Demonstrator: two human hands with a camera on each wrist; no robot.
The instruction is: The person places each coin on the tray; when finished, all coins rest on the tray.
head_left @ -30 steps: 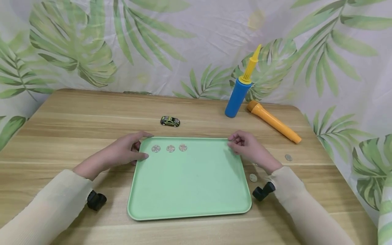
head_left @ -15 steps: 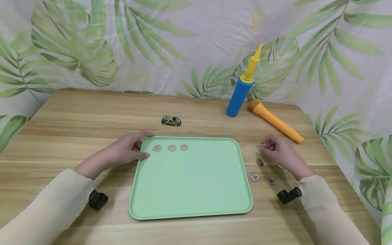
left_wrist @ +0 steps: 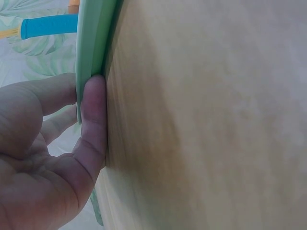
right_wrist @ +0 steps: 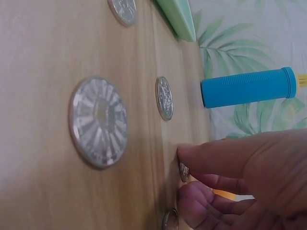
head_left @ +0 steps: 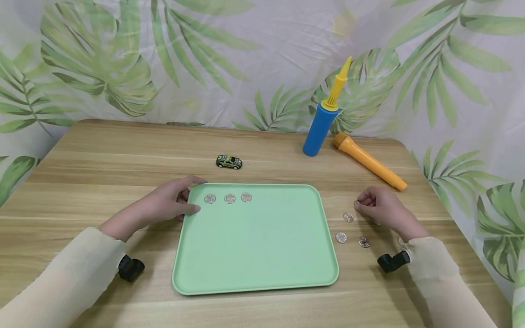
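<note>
My left hand (head_left: 169, 200) grips the far left corner of a pale green tray (head_left: 258, 246). In the left wrist view its fingers lie on both sides of the tray rim (left_wrist: 96, 43). Three silvery coins (head_left: 229, 198) lie in a row along the tray's far left edge. To the right of the tray, my right hand (head_left: 383, 209) pinches another coin (right_wrist: 184, 171) between thumb and fingertips, low over the wooden table. Around that hand lie several loose coins, among them one with a radiating pattern (right_wrist: 99, 122) and one near the tray's right rim (head_left: 341, 237).
Behind the tray stands a small toy car (head_left: 229, 161). A blue pump with a yellow nozzle (head_left: 317, 130) stands upright at the back right, beside an orange toy microphone (head_left: 369, 162). A leaf-patterned cloth (head_left: 213, 68) hangs behind the wooden table (head_left: 123, 150).
My right hand has left the tray's far right corner, moved right to the loose coins and taken one between its fingertips. The left hand keeps its grip on the tray.
</note>
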